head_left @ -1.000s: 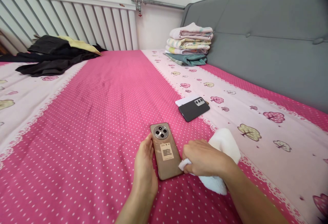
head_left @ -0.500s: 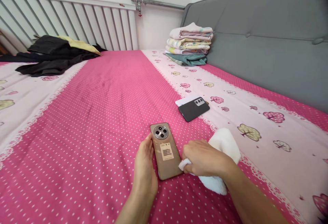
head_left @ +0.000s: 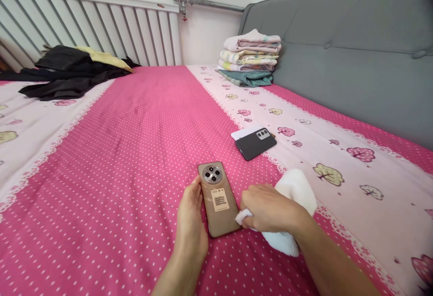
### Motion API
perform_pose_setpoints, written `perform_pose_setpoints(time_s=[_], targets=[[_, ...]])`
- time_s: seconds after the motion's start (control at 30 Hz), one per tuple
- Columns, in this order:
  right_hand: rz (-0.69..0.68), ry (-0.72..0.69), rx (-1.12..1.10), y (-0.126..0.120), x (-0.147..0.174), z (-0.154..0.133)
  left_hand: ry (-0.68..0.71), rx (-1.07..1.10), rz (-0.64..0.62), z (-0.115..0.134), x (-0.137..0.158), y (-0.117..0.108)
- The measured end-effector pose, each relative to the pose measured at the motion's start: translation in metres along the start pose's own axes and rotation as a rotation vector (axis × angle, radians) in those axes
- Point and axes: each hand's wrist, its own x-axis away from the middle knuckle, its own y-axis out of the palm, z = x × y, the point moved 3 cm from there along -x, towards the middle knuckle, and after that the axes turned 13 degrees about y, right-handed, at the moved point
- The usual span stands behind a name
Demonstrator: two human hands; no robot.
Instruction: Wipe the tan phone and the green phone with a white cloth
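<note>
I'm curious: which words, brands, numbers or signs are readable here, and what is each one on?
No text can be read.
Beige rectangular label on the gold-brown phone with a round camera ring: printed lines and marks, too small and blurred.
Dark grey rectangular phone with a silver camera block: no readable text.

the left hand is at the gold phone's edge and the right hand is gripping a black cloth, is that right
The colour is wrong: the head view shows that the cloth gripped by the right hand is white. The left hand is at the edge of the gold phone.
</note>
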Motion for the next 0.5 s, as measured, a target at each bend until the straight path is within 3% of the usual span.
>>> perform_pose_setpoints(time_s=[0.5], targets=[[0.006,-0.004,-0.003,0.002,-0.0013,-0.0001,-0.003,0.006,-0.017,0.0005,0.0004,0.0006]])
